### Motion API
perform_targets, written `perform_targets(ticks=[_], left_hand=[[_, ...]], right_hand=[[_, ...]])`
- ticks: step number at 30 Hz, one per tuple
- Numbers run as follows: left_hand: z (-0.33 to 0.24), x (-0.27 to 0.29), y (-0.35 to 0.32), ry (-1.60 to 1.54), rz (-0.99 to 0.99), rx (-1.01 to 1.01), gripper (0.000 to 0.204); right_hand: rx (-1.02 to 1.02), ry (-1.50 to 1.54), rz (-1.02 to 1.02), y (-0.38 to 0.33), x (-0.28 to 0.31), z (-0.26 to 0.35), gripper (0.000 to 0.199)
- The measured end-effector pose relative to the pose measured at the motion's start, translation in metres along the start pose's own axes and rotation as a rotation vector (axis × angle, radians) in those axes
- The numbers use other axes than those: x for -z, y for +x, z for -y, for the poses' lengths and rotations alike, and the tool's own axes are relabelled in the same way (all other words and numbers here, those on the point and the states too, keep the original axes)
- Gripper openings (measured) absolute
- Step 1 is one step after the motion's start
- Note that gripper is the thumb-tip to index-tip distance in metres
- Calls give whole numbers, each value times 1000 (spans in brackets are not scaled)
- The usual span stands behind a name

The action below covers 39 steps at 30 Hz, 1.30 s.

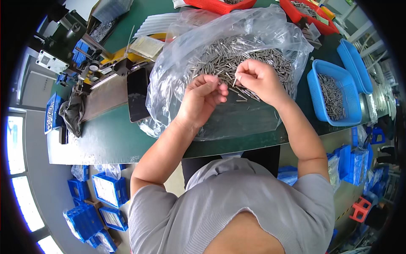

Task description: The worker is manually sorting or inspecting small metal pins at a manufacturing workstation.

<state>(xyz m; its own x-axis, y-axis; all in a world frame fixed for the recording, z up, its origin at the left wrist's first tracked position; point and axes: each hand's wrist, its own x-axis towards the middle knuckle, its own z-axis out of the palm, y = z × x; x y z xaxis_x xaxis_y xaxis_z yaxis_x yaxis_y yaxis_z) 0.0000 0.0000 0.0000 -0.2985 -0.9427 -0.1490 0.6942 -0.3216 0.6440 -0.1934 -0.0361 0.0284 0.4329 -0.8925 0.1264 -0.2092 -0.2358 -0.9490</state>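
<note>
A large heap of small grey metal pins lies on a clear plastic bag spread open over the green table. Above the near side of the heap, my right hand pinches one slim metal pin between thumb and forefinger. Close by on its left, my left hand is closed, thumb against forefinger and the other fingers curled; whatever it may hold is hidden. A few loose pins lie on the plastic just below the hands.
To the right stands a blue basket holding more pins, with another blue basket beside it. Red trays line the far edge. A dark phone-like slab lies left of the bag, near a metal bench fixture.
</note>
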Motion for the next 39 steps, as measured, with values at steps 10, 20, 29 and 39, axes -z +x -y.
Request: perform_targets(ticks=[10,20,29,39], left_hand=[[5,-3,-2,-4,66,63,7],[6,-2,1,45,59,18,9],[3,-6,-2,76,-23,-37,10],[-1,-7,-2,37,-55,-50,10]], right_hand=[[21,161,-49,-5,-9,5,8],[1,324,81,-5,-16,-1,6],[-268,884,-150,6,13,-1,14],[315,-789,-2,-6,-14,-14,12]])
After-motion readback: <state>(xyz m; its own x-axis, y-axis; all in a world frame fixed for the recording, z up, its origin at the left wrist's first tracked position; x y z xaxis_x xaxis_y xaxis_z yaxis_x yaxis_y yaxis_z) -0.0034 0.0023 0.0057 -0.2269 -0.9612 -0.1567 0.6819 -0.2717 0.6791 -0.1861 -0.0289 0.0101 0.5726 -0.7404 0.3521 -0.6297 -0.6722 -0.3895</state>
